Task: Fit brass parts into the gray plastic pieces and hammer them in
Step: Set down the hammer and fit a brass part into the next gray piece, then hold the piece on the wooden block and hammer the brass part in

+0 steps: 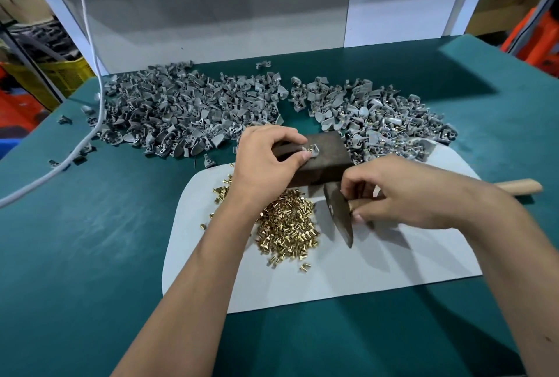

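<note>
My left hand (266, 162) pinches a small gray plastic piece (313, 150) with brass in it, holding it on top of a rusty brown metal block (326, 155). My right hand (402, 195) grips a hammer by its wooden handle (523, 186) just behind the dark metal head (340, 213), which lies low over the white mat. A heap of loose brass parts (287, 225) lies on the mat under my left wrist. Gray plastic pieces form a big pile (187, 110) at the back left and another pile, mixed with brass, (378, 119) at the back right.
A white mat (378, 264) lies on the green tabletop (90, 240). A white cable (93, 53) hangs down at the left and trails across the table. A gray back panel (211, 13) closes off the far side. Stray gray pieces (65, 119) lie near the left edge.
</note>
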{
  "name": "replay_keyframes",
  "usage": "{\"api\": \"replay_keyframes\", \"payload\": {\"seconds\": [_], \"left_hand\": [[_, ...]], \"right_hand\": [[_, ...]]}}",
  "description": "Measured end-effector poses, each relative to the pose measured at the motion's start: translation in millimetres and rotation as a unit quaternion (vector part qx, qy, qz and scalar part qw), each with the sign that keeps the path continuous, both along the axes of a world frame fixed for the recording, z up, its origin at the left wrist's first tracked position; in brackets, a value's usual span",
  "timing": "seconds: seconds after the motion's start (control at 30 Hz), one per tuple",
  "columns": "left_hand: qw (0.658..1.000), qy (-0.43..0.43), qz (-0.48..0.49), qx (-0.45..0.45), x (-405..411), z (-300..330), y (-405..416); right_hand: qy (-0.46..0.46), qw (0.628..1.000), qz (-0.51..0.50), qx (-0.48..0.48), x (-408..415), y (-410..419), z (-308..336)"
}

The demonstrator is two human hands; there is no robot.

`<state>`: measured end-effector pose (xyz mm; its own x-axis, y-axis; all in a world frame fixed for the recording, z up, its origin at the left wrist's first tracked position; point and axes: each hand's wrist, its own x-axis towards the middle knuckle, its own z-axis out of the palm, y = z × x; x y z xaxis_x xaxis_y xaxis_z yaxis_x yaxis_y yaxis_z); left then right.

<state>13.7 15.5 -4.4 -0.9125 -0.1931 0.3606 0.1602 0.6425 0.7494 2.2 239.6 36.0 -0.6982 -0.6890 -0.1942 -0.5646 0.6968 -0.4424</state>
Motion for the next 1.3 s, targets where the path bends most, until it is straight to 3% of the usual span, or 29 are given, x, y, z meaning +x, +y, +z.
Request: {"api": "replay_keyframes", "payload": {"seconds": [0.1, 0.23, 0.4, 0.57, 0.73, 0.8, 0.9, 0.97, 1.07, 1.13, 1.27, 1.3], "left_hand": [[1.0, -0.007, 0.003, 0.025, -0.8, 0.2, 0.4], [0.999, -0.03, -0.002, 0.023, -2.8, -0.7, 0.2], [0.992, -0.06, -0.022, 0.109, 0.7, 1.7, 0.9], [0.989, -0.075, -0.01, 0.125, 1.1, 2.1, 1.5], [0.987, -0.081, -0.006, 0.137, -0.2, 4.5, 4.6], [0.987, -0.079, -0.009, 0.14, -1.0, 3.3, 3.8], [0.986, -0.078, -0.024, 0.145, -2.5, -0.2, 1.0], [0.987, -0.077, -0.028, 0.141, -2.8, -1.1, 0.0], [0.985, -0.082, -0.02, 0.147, -4.5, -0.1, 1.6], [0.986, -0.08, -0.018, 0.144, -4.7, -1.1, 0.7], [0.988, -0.072, -0.029, 0.133, -4.8, -3.3, -1.7], [0.988, -0.07, -0.028, 0.134, -5.0, -3.4, -1.5]], "right_hand": [[-0.034, 0.99, -0.018, -0.138, -3.8, 1.7, 17.0], [0.064, 0.967, -0.068, -0.236, -12.3, -10.6, 25.1], [0.146, 0.972, -0.104, -0.153, -20.2, -27.4, 25.3], [0.235, 0.926, -0.134, -0.263, -22.6, -33.5, 30.4], [0.187, 0.974, -0.117, -0.054, -27.1, -37.1, 14.5], [0.208, 0.967, -0.129, -0.067, -29.7, -33.3, 21.9], [0.272, 0.926, -0.158, -0.21, -25.6, -33.0, 26.6], [0.283, 0.935, -0.141, -0.162, -21.6, -41.0, 23.0], [0.205, 0.969, -0.135, -0.024, -17.5, -46.3, 17.6], [0.22, 0.965, -0.143, -0.017, -20.2, -42.7, 26.9], [0.303, 0.925, -0.165, -0.16, -14.1, -41.5, 27.1], [0.292, 0.934, -0.156, -0.13, -11.6, -44.9, 22.3]]}}
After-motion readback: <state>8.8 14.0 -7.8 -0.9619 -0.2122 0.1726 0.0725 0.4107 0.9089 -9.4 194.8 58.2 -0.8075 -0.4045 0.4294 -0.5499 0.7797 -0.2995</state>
